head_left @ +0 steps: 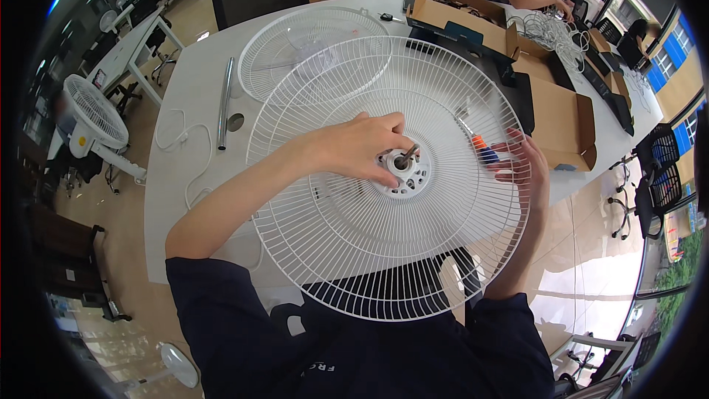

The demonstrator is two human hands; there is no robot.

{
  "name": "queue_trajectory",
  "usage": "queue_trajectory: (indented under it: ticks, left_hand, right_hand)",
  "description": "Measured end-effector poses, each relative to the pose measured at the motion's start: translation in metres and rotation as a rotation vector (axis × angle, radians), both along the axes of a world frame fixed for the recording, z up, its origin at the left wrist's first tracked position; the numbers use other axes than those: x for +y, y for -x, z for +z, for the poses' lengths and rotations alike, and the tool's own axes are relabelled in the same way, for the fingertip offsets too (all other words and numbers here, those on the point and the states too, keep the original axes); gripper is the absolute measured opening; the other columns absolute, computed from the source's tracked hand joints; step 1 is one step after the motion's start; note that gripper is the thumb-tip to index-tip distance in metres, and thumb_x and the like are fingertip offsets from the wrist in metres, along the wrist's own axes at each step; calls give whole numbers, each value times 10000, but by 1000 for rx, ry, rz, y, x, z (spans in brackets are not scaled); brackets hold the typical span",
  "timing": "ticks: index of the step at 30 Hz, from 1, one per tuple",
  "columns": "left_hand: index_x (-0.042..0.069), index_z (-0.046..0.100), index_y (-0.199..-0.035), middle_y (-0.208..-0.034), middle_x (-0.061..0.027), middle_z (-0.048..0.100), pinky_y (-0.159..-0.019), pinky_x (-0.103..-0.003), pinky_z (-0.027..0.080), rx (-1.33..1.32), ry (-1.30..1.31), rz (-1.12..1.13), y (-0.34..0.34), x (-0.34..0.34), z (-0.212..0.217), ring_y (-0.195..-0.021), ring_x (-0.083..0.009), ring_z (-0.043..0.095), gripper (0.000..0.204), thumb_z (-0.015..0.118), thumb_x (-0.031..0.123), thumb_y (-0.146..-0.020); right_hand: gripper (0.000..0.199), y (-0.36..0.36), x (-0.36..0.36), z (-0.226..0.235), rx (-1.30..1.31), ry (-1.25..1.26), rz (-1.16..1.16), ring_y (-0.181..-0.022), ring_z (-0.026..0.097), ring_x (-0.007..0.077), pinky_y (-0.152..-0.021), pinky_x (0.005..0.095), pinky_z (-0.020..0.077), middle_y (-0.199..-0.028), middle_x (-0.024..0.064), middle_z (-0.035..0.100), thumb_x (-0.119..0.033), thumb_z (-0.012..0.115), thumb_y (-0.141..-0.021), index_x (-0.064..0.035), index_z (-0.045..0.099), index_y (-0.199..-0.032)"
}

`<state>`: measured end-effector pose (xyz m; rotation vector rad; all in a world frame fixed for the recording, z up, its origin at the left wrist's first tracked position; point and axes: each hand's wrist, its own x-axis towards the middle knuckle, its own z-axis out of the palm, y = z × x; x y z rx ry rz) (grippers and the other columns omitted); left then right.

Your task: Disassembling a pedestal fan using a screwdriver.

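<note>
Left hand [362, 149] fingers pinched at the hub [405, 170] beside the motor shaft [408, 154], centre of the white wire fan guard [384, 177]. Right hand [524, 166] behind the guard at 3 o'clock, fingers curled on its wires. Second guard [295, 52] lies at 11 o'clock; cardboard box [561, 118] at 2.

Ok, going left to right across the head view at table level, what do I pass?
Standing fan → white cable → metal pole → left hand → fan hub → right hand → cardboard box.
</note>
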<state>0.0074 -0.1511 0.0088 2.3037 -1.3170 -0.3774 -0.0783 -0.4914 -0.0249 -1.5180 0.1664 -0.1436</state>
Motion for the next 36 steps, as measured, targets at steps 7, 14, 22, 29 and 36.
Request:
queue_trajectory:
  ticks: [7, 14, 22, 29, 36]
  left_hand:
    - [3, 675, -961, -953, -97, 593, -783, -374, 485, -375, 55, 219, 20, -18, -15, -850, -227, 618, 645, 852, 572, -717]
    - [-5, 699, -1043, -977, -98, 602, -813, -365, 472, -477, 114, -7, 13, -4, -14, -835, -244, 614, 635, 847, 533, -740]
    - [23, 644, -939, -884, -82, 609, -652, -305, 469, -18, 39, 99, 1, -8, 5, -767, -181, 597, 554, 911, 436, -685]
    - [34, 650, -943, -887, -79, 611, -771, -329, 427, -227, -31, 238, 16, -17, -5, -732, -212, 530, 577, 880, 510, -711]
    - [58, 705, -1097, -1013, -66, 611, -790, -316, 409, -6, 67, -4, -7, 2, -6, -737, -201, 514, 603, 874, 498, -721]
  right_hand:
    - [515, 0, 1, 2, -14, -24, -18, -805, 757, 241, -637, 274, 583, -1081, 158, 728, -355, 476, -1020, -11, 540, -1398]
    - [528, 1, 1, 3, 14, 24, -30, -799, 758, 241, -628, 272, 567, -1085, 160, 729, -364, 496, -1008, -13, 538, -1400]
    - [526, -1, 3, 0, -5, 2, -26, -801, 758, 253, -633, 278, 580, -1087, 170, 724, -360, 487, -1012, -5, 535, -1397]
    - [520, 1, -5, 2, 7, 9, -11, -807, 755, 246, -640, 284, 585, -1088, 171, 724, -358, 485, -1015, -10, 536, -1398]
    - [523, -2, -3, -2, -5, -1, 10, -812, 754, 246, -644, 283, 586, -1094, 168, 724, -365, 490, -1015, -13, 536, -1398]
